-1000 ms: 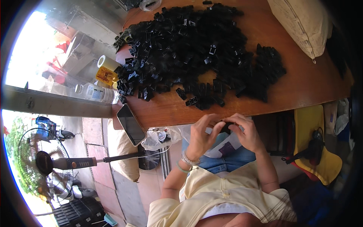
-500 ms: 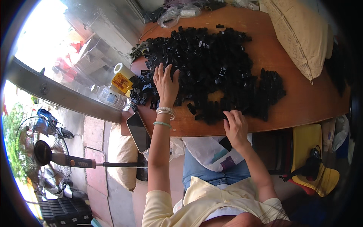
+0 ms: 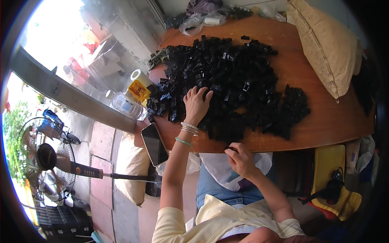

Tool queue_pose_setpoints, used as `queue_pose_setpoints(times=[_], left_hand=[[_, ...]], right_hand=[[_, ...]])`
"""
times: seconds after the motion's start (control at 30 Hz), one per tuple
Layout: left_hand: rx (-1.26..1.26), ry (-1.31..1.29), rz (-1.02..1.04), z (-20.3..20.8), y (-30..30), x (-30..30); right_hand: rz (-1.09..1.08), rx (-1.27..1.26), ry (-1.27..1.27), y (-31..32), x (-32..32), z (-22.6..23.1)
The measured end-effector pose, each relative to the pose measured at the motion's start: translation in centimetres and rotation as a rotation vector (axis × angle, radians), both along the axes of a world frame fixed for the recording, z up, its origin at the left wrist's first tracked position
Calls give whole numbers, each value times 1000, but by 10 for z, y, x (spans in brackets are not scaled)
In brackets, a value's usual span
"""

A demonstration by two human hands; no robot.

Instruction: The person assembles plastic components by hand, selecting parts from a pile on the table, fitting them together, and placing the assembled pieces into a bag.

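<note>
A wide heap of small black plastic clip-like parts [image 3: 239,77] is spread over the brown wooden table. My left hand [image 3: 197,106] rests at the near left side of the heap, palm down, with its fingers apart and touching the black parts. Bracelets circle that wrist. At the table's front edge, above my lap, is my right hand [image 3: 240,159], its fingers curled together. Whatever lies in those fingers, if anything, is hidden. A white plastic bag [image 3: 221,166] lies across my lap just below the right hand.
Left of the heap are a phone [image 3: 154,144] at the table edge, a clear bottle [image 3: 125,105], a yellow container [image 3: 139,90] and a white roll [image 3: 141,75]. A tan sack [image 3: 324,52] leans at the far right. A standing fan [image 3: 48,157] is at left.
My left hand has moved to the right and a little nearer over the heap. My right hand has drawn back toward me and left, its fingers now more curled. The whole view has shifted slightly.
</note>
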State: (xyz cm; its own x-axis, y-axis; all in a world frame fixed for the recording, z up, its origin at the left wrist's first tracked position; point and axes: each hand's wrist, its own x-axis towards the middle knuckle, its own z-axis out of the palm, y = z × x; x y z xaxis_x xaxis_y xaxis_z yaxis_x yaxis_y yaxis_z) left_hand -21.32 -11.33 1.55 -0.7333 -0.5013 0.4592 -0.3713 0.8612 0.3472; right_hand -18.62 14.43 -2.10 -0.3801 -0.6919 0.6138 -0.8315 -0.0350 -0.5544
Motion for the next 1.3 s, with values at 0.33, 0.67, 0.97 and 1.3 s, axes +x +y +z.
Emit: queue_pose_setpoints(times=[0.33, 0.67, 0.97, 1.3], left_hand=[[-366, -209, -252, 34, 22, -64], [582, 334, -381, 68, 86, 35], [1641, 733, -286, 27, 156, 106], [1695, 360, -315, 41, 176, 102]], right_hand=[[1, -72, -21, -6, -7, -2], [-97, -157, -106, 19, -5, -5], [-140, -477, -870, 39, 14, 38], [-184, -414, -776, 45, 5, 44]])
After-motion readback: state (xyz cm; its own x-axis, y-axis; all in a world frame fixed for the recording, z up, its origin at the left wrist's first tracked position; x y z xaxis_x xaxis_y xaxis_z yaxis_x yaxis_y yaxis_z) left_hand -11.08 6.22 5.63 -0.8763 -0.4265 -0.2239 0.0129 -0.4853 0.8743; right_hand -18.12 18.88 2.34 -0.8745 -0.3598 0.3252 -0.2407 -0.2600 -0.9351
